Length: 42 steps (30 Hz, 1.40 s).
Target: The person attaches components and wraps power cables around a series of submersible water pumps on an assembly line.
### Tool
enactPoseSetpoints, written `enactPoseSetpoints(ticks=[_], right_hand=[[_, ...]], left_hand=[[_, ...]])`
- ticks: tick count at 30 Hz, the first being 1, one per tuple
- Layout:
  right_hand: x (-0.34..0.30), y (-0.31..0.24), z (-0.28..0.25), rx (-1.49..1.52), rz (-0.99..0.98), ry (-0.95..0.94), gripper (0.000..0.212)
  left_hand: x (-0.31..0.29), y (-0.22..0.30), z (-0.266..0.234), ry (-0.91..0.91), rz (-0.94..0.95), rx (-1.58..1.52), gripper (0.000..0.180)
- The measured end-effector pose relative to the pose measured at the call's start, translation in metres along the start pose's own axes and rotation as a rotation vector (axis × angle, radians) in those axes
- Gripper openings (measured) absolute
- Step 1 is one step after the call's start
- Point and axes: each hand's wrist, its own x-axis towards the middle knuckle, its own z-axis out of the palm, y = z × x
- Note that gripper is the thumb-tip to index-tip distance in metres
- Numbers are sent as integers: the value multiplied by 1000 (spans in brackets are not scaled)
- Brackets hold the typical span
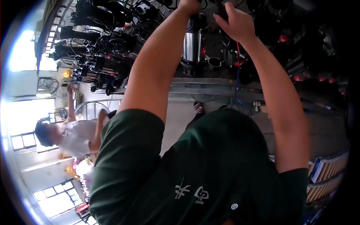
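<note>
My right hand point(235, 22) reaches out over the workbench point(210, 87), fingers curled and pinching a small dark part at its top edge. My left hand point(189, 5) sits at the picture's rim just above a steel-bodied pump point(192, 47); I cannot tell its grip. The pump stands upright on the bench between my forearms, black pumps point(101, 41) crowded to its left

Very bright at the left, where daylight pours in through the windows point(22, 140) and washes them out to white. Dim and dark at the top and right, with the black machines point(105, 41) hard to tell apart. Bent lines near the round black rim. A bit soft and blurry all over.
</note>
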Motion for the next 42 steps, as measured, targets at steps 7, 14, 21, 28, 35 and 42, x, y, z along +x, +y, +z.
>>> enactPoseSetpoints(ticks=[7,14,21,28,35,42], right_hand=[[4,-7,-10,-22,68,-24,40],[4,-11,-5,-10,90,-35,37],[6,-9,-6,32,93,-27,35],[4,-6,-2,100,126,-57,34],[5,-5,-1,69,151,-75,34],[-3,-1,-6,58,227,-74,30]], left_hand=[[27,24,-10,-32,371,314,25],[-75,57,-70,177,-130,-709,27],[-249,55,-134,274,184,-915,26],[-217,-30,-103,262,282,-692,29],[-248,-24,-84,543,264,-762,25],[-340,6,-24,896,4,-974,29]])
